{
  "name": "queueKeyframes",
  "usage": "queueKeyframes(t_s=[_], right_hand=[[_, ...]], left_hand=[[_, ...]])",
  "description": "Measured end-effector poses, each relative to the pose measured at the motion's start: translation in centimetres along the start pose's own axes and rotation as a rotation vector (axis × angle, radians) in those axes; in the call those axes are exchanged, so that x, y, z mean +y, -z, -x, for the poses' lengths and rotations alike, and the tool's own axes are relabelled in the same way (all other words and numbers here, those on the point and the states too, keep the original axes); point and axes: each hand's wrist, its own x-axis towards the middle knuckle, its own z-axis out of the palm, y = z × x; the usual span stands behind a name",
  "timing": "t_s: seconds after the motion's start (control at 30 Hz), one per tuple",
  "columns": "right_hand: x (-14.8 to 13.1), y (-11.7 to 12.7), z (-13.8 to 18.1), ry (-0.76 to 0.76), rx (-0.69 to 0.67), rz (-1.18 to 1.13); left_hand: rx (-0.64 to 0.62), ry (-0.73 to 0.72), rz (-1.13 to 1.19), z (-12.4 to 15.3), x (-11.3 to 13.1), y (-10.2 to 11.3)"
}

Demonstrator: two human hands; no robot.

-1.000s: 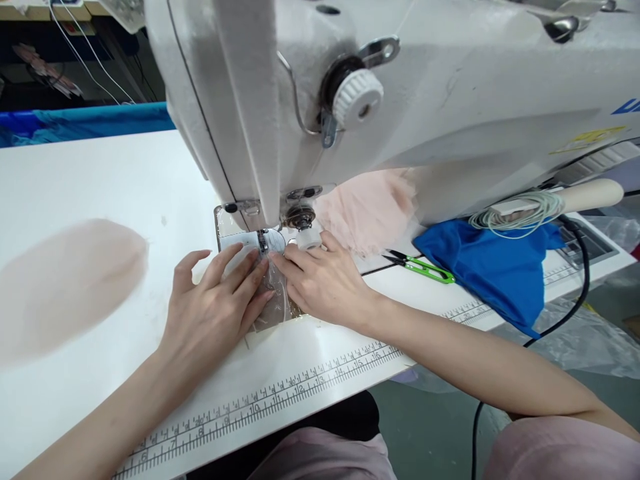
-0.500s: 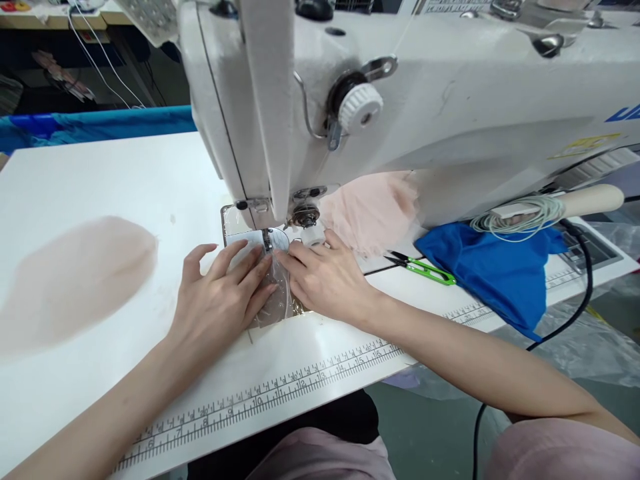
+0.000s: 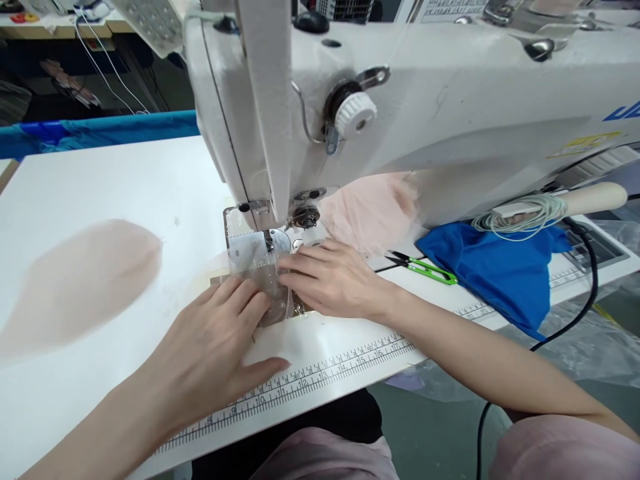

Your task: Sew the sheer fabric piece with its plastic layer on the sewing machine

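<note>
A thin sheer fabric (image 3: 267, 283) lies over the needle plate of a white sewing machine (image 3: 225, 120), just in front of the presser foot (image 3: 270, 240). My left hand (image 3: 215, 340) rests palm down on the fabric's near left part, fingers slightly bent and thumb stretched away to the right. On the other side, my right hand (image 3: 335, 280) has its fingers pressed together at the fabric's right edge, by a small upright fold. Its thumb is hidden beneath. Part of the fabric under both hands cannot be seen.
A sheer peach piece (image 3: 100, 280) lies on the table at left. Behind my right hand is a pile of peach fabric (image 3: 373, 210). Green thread snips (image 3: 425, 269), blue cloth (image 3: 495, 267) and a coil of pale cord (image 3: 525, 213) lie at right. A ruler strip (image 3: 300, 387) follows the front edge.
My left hand has slid back toward me, away from the presser foot, and its thumb has spread out. My right hand has shifted slightly, its fingers closer together.
</note>
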Motion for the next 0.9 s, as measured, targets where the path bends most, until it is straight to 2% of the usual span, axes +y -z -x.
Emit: queueKeyframes(t_s=[0.07,0.2,0.3,0.43,0.53,0.67,0.9], right_hand=[[0.3,0.0,0.1,0.011,0.017,-0.041],[0.4,-0.3,0.1,-0.018,0.032,-0.143],[0.1,-0.5,0.0,-0.031,0.020,-0.163],[-0.1,-0.6,-0.1,-0.052,0.022,-0.072],[-0.1,-0.5,-0.1,-0.089,0.085,-0.093],[0.0,-0.3,-0.3,-0.184,0.193,-0.208],[0.0,-0.8,-0.8,-0.294,0.192,-0.217]], left_hand=[[-0.035,0.007,-0.053,0.1,0.3,-0.2],[0.076,0.043,-0.141,-0.6,-0.2,-1.6],[0.086,0.165,0.012,-1.4,-1.0,-2.1],[0.072,0.326,0.311,-1.7,-1.5,-1.7],[0.081,0.320,0.282,-1.9,-1.9,-1.3],[-0.004,0.280,0.131,-2.4,-3.0,-1.1],[-0.045,0.255,0.164,-2.8,-4.5,-1.1]])
